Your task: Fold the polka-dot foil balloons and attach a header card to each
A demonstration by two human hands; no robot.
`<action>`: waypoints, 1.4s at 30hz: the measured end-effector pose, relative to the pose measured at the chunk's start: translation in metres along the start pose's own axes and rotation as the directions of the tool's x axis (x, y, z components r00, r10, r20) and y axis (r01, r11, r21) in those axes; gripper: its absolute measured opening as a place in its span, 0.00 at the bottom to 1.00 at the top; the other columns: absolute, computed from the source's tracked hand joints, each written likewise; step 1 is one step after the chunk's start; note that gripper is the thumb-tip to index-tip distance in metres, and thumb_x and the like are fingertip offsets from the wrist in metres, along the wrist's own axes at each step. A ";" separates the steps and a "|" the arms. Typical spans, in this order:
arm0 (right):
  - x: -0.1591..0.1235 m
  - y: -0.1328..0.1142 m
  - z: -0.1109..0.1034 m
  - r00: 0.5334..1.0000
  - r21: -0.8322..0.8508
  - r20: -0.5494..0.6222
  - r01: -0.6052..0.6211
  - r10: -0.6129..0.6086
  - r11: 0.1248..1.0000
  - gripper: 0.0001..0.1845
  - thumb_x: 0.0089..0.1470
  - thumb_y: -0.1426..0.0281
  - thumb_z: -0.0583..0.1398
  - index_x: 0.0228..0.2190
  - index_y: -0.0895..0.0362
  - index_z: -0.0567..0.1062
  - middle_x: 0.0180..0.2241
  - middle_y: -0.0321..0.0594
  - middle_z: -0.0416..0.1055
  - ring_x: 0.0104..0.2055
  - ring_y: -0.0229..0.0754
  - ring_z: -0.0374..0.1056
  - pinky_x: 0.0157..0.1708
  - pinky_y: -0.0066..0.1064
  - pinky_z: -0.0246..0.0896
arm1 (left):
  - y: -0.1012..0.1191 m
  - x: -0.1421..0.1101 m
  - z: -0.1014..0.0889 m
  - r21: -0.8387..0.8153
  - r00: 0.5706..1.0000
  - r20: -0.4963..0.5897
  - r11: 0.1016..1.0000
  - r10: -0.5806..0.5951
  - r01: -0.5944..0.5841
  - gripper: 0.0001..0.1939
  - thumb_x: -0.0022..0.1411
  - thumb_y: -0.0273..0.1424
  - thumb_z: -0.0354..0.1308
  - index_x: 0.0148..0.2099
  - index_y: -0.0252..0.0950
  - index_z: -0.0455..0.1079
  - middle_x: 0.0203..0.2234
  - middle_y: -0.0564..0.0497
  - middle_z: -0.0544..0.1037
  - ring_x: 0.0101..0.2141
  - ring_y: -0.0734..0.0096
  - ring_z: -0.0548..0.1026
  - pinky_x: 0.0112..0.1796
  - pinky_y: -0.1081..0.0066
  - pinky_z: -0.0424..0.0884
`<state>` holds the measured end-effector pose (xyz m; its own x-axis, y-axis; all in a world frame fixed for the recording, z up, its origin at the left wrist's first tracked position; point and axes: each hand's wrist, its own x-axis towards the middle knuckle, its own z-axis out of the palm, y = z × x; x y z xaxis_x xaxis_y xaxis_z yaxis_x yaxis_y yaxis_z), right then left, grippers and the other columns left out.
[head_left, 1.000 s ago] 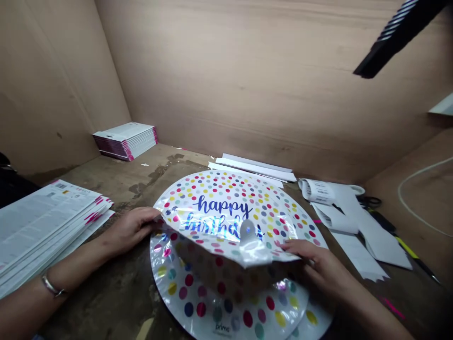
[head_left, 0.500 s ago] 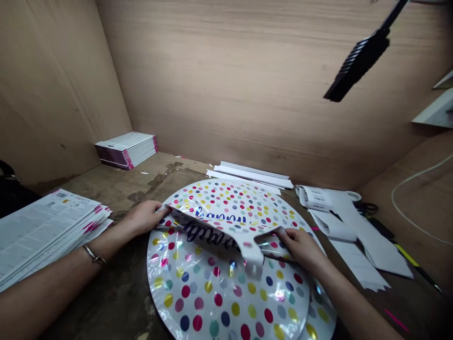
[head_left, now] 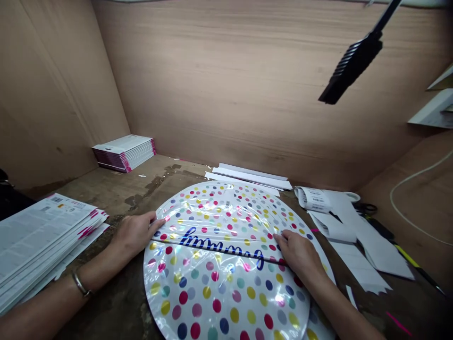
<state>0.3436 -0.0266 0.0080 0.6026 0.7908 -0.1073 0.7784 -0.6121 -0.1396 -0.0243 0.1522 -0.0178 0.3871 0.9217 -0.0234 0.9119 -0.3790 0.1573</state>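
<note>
Flat, round polka-dot foil balloons lie stacked, white and shiny with coloured dots. Dark blue lettering stands upside down across the uppermost one, along a dark crease or edge line. My left hand is closed at the left rim, its fingers pinching the foil near that line. On the right side, my right hand grips the foil with thumb and fingers together at the other end of the line. The fingers' undersides are hidden. A pale tail tab lies at the far edge of the stack.
Printed white packs are piled at the left, with another stack of packs behind. White paper strips lie along the back wall. A label roll, scissors and a yellow-black tool are at the right. A black device hangs above.
The balloon's raised, folded part with its tail has gone down flat, the tail now at the far side. More lettering shows. My hands stay on the left and right sides.
</note>
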 end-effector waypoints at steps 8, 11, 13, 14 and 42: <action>0.001 -0.003 0.007 0.999 -0.055 -0.038 -0.009 0.006 0.998 0.19 0.58 0.58 0.47 0.26 0.54 0.71 0.29 0.44 0.74 0.35 0.49 0.69 0.27 0.33 0.56 | 0.011 -0.003 -0.017 0.180 1.000 0.022 0.984 0.009 -0.012 0.16 0.65 0.39 0.42 0.38 0.35 0.67 0.31 0.42 0.78 0.36 0.50 0.75 0.35 0.59 0.64; -0.003 -0.005 0.012 0.998 -0.088 -0.059 0.001 -0.006 0.996 0.18 0.59 0.59 0.48 0.27 0.54 0.71 0.28 0.44 0.73 0.33 0.48 0.70 0.27 0.33 0.57 | 0.047 -0.014 -0.020 0.213 0.990 -0.108 0.975 0.093 -0.069 0.17 0.62 0.31 0.45 0.49 0.30 0.67 0.48 0.35 0.72 0.51 0.45 0.67 0.48 0.51 0.60; -0.004 -0.004 0.013 0.997 -0.116 -0.075 0.006 -0.015 0.993 0.19 0.59 0.59 0.47 0.28 0.55 0.71 0.29 0.45 0.74 0.33 0.49 0.70 0.27 0.34 0.58 | 0.081 -0.027 -0.015 0.107 0.951 -0.101 0.954 0.291 -0.281 0.23 0.64 0.31 0.43 0.61 0.32 0.57 0.61 0.39 0.58 0.61 0.51 0.53 0.57 0.52 0.50; -0.004 -0.003 0.012 0.997 -0.130 -0.080 0.011 -0.021 0.991 0.19 0.59 0.59 0.47 0.29 0.55 0.72 0.29 0.45 0.74 0.34 0.49 0.70 0.28 0.34 0.59 | 0.097 -0.033 -0.010 0.022 0.903 -0.052 0.904 0.427 -0.426 0.26 0.66 0.34 0.43 0.64 0.35 0.51 0.64 0.44 0.51 0.63 0.55 0.49 0.58 0.54 0.48; -0.071 -0.014 0.031 0.810 0.010 0.085 0.581 -0.580 0.814 0.27 0.62 0.64 0.44 0.60 0.57 0.56 0.63 0.43 0.49 0.64 0.47 0.45 0.61 0.49 0.45 | 0.073 -0.059 0.020 -0.161 0.806 0.134 0.815 0.577 -0.556 0.33 0.64 0.46 0.45 0.66 0.35 0.48 0.64 0.39 0.45 0.64 0.53 0.42 0.60 0.52 0.43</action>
<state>0.2847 -0.0743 -0.0125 0.0223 0.9958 -0.0893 0.9819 -0.0387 -0.1854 0.0225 0.0688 -0.0246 0.8561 0.5132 -0.0606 0.5060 -0.8086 0.3003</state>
